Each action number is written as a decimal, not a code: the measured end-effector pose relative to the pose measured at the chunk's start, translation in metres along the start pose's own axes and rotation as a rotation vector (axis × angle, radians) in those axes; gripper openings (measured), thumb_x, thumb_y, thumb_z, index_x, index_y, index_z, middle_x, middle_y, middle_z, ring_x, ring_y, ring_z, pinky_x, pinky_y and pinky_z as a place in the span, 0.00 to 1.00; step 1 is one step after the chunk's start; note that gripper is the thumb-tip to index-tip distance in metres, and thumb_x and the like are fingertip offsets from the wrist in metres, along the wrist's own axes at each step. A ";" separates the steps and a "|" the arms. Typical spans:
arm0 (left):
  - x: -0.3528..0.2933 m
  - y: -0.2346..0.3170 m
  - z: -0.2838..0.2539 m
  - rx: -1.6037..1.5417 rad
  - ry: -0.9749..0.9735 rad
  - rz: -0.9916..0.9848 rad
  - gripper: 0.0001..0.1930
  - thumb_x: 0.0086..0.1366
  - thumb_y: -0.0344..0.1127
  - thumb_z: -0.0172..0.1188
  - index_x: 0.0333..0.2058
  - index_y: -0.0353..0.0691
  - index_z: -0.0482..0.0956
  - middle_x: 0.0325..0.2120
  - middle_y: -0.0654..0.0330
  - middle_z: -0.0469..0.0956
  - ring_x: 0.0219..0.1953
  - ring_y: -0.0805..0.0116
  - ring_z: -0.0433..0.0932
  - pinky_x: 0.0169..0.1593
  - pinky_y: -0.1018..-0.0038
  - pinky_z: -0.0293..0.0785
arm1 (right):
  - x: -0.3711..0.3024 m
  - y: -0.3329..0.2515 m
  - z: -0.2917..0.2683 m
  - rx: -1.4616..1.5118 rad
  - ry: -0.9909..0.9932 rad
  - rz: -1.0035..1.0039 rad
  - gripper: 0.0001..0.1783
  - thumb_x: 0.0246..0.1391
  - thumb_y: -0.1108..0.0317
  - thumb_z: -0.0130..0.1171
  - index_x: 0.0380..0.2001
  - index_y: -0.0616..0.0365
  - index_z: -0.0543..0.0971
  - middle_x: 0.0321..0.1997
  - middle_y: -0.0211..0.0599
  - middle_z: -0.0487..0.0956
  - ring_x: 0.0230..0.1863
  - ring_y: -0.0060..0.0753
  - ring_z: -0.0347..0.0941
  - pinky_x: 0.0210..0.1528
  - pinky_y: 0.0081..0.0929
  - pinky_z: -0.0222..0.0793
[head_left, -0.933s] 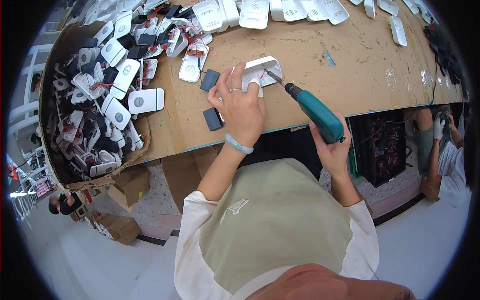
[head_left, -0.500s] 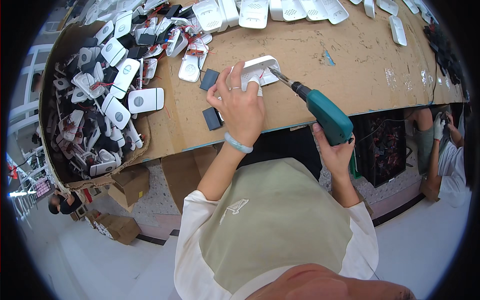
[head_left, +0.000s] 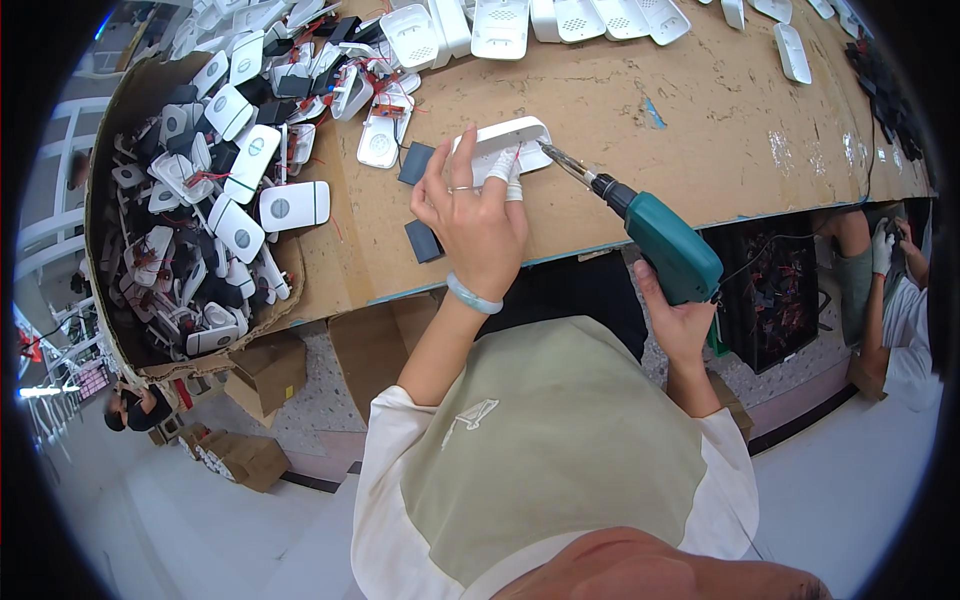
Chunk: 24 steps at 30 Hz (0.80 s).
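My left hand [head_left: 478,228], a ring and white wraps on some fingers, holds a shallow white plastic housing [head_left: 518,132] against the tabletop. Its fingertips reach into the open side, where a thin red wire shows. In my right hand [head_left: 684,328] is a teal soldering gun [head_left: 672,245], gripped at its rear end. The gun's metal tip [head_left: 556,155] points left at the housing's right end; whether they touch I cannot tell. Two dark rectangular blocks lie left of the left hand, a farther block [head_left: 415,162] and a nearer block [head_left: 424,240].
A large cardboard box [head_left: 98,290] at left overflows with white units and wires. More white shells [head_left: 500,28] line the table's far side. Below the right edge stands a black crate [head_left: 765,300] of wired parts. A co-worker's gloved hand [head_left: 882,248] is at far right.
The soldering gun and my right hand have shifted slightly right and down. The housing has moved a little left under my left hand, still held.
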<state>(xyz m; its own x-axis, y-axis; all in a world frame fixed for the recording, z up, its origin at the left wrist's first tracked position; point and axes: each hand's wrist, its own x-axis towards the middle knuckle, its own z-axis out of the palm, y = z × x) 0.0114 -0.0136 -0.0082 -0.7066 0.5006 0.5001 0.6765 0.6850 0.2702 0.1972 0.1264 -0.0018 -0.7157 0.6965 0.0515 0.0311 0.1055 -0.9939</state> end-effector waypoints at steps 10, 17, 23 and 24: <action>0.001 0.005 -0.002 -0.025 0.061 -0.037 0.07 0.53 0.26 0.65 0.32 0.34 0.81 0.60 0.54 0.73 0.64 0.47 0.65 0.64 0.50 0.55 | -0.001 0.003 0.001 0.021 0.013 0.009 0.13 0.54 0.77 0.70 0.42 0.66 0.80 0.39 0.31 0.78 0.39 0.20 0.73 0.43 0.19 0.70; 0.016 0.004 0.004 -0.011 0.076 0.035 0.08 0.55 0.29 0.64 0.33 0.34 0.80 0.57 0.55 0.75 0.64 0.47 0.66 0.65 0.48 0.52 | 0.007 0.010 0.009 -0.029 0.008 0.053 0.12 0.53 0.76 0.71 0.40 0.66 0.80 0.39 0.34 0.79 0.39 0.23 0.75 0.43 0.21 0.70; 0.017 0.000 0.011 0.019 0.048 0.019 0.08 0.54 0.31 0.65 0.32 0.36 0.79 0.53 0.58 0.78 0.61 0.53 0.71 0.64 0.49 0.52 | 0.017 0.013 0.017 -0.109 0.001 -0.120 0.10 0.52 0.76 0.70 0.37 0.65 0.81 0.38 0.42 0.80 0.38 0.36 0.76 0.43 0.28 0.72; 0.018 0.001 0.011 0.025 0.056 0.020 0.08 0.54 0.31 0.65 0.32 0.36 0.80 0.52 0.59 0.78 0.59 0.54 0.71 0.64 0.49 0.53 | 0.018 0.013 0.017 -0.122 -0.005 -0.130 0.10 0.52 0.76 0.70 0.37 0.65 0.81 0.38 0.42 0.80 0.38 0.37 0.76 0.43 0.28 0.72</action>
<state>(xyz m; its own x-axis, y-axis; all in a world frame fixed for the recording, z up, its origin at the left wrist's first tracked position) -0.0030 0.0018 -0.0086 -0.6797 0.4845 0.5507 0.6847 0.6883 0.2396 0.1731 0.1284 -0.0159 -0.7225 0.6680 0.1783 0.0221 0.2801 -0.9597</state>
